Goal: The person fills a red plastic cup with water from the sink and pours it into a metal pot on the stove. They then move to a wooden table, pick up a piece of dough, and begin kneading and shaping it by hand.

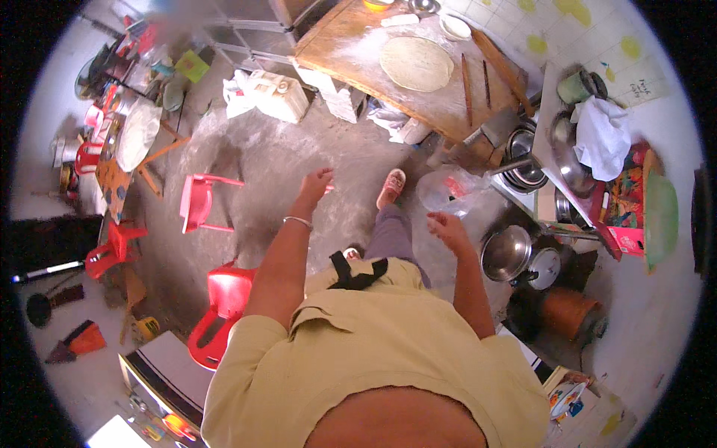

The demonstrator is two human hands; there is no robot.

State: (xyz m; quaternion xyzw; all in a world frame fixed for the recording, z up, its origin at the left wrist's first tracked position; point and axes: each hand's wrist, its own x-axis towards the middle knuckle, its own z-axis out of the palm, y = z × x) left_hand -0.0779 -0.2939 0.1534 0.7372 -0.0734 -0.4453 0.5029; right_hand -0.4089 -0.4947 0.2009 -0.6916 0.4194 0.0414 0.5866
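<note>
My left hand, with a pale bangle at its wrist, hangs over the bare concrete floor. It holds nothing, its fingers loosely bent. Nearer the right side, my right hand is also free of any object, fingers slightly apart. Close beyond it lies a clear plastic bag with something red inside. Ahead stands a floured wooden table. On it rest a large round sheet of rolled dough, a reddish-brown rolling pin and a thinner dark stick.
Red plastic chairs stand at the left, beside a low table. A white jerrycan sits near the floured table. To the right, a shelf holds stacked metal bowls; a steel basin and a pot lid are below.
</note>
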